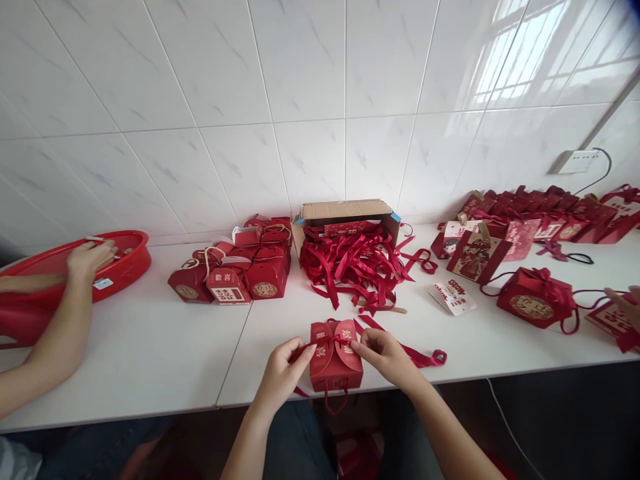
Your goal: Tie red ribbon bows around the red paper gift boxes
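A red gift box [337, 377] with gold characters and rounded top flaps sits at the table's front edge, directly before me. Across its top runs a red ribbon [336, 339], crossed or knotted in the middle. My left hand [286, 370] pinches the ribbon at the box's left side, thumb and fingers pressed together. On the other side, my right hand [383, 357] pinches the ribbon close to the knot. A loose ribbon end [425, 358] trails on the table beyond my right hand. A cord handle [336, 400] hangs off the box's near side.
Behind the box, red ribbons [350, 267] spill from a cardboard carton [345, 210]. Finished-looking red boxes [270, 273] cluster at left. At far left, a co-worker's arms reach into a red basket [135, 267]. Rightward are a card [453, 298], a ribboned box [535, 297] and another person's hand [627, 307].
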Demonstrator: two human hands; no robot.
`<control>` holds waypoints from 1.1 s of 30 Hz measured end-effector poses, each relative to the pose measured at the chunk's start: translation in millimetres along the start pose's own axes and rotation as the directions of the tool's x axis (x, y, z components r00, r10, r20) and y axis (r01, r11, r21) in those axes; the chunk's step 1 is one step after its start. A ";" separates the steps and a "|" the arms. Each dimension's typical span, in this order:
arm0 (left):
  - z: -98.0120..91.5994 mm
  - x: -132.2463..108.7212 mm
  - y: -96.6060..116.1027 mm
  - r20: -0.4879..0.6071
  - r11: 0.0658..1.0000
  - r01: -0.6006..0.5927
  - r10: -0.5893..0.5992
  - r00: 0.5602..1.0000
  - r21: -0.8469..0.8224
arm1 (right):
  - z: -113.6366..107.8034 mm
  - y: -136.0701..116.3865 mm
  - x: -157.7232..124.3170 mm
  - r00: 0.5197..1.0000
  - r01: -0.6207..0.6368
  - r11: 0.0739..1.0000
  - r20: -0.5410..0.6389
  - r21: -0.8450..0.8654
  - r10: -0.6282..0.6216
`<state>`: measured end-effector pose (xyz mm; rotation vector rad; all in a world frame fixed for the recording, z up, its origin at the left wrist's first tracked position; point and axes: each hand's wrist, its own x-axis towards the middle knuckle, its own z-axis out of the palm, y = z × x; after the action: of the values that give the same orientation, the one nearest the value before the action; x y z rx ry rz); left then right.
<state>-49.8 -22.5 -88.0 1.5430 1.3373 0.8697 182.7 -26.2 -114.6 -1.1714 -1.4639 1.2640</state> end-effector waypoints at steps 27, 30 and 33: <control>22.9 -4.4 -7.9 -0.081 0.949 0.070 -0.100 0.992 -0.307 | 23.9 -3.8 -13.2 0.995 0.093 0.983 -0.045 0.158 -0.087; 9.5 -4.5 -11.9 -0.082 0.977 0.069 -0.087 0.993 -0.203 | 14.5 -0.5 -12.8 0.996 0.078 0.977 -0.067 0.200 -0.066; -6.5 -3.4 -19.4 -0.100 0.998 0.054 -0.056 0.993 -0.022 | -2.5 -1.7 -15.3 0.990 0.102 0.976 -0.120 0.194 -0.080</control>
<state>-63.3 -24.2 -103.6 1.4570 1.4320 0.9336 187.9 -40.8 -113.0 -1.0132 -1.2627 1.2312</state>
